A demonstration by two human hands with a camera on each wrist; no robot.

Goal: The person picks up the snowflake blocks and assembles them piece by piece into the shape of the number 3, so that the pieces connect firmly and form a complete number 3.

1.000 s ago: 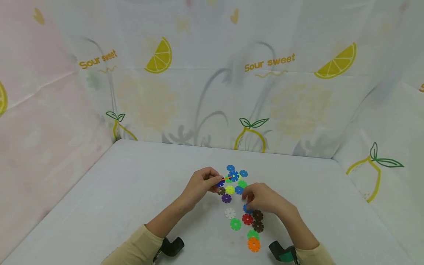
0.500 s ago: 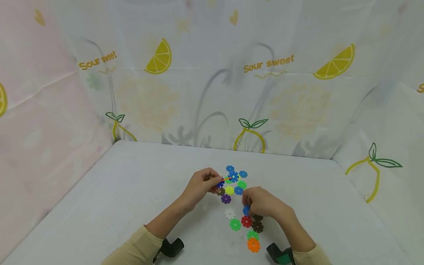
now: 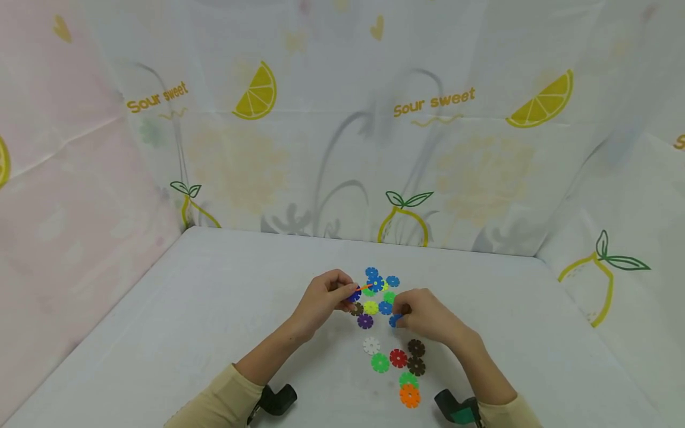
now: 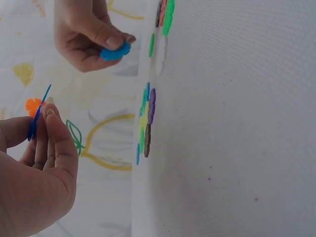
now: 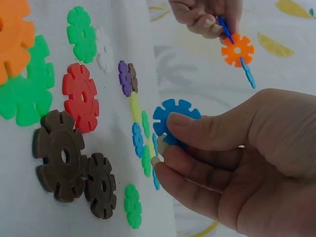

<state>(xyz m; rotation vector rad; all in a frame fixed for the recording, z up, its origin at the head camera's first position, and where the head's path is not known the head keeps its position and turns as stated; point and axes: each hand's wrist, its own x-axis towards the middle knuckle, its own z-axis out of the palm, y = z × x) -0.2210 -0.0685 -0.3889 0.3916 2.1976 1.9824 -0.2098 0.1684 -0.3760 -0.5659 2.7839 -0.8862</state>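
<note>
My left hand [image 3: 326, 297] pinches a dark blue notched plastic disc [image 5: 225, 29] between thumb and fingers, above the table. An orange disc [image 5: 238, 50] is slotted onto it, with a lighter blue disc [image 5: 248, 74] on the orange one's other side. To the right, my right hand [image 3: 425, 315] holds a separate blue disc [image 5: 177, 113] between thumb and forefinger, also raised off the table. The two hands are apart, and the held blue disc does not touch the joined discs.
Loose discs lie on the white table [image 3: 214, 333]: purple [image 3: 365, 321], white [image 3: 371, 345], red [image 3: 398, 358], brown [image 3: 416, 366], orange [image 3: 410, 396], and several green, yellow and blue ones. A printed cloth [image 3: 342, 148] hangs behind the table.
My right hand first reached down to a blue disc beside the red one, then lifted it and moved forward. My left hand has stayed almost still with the joined discs.
</note>
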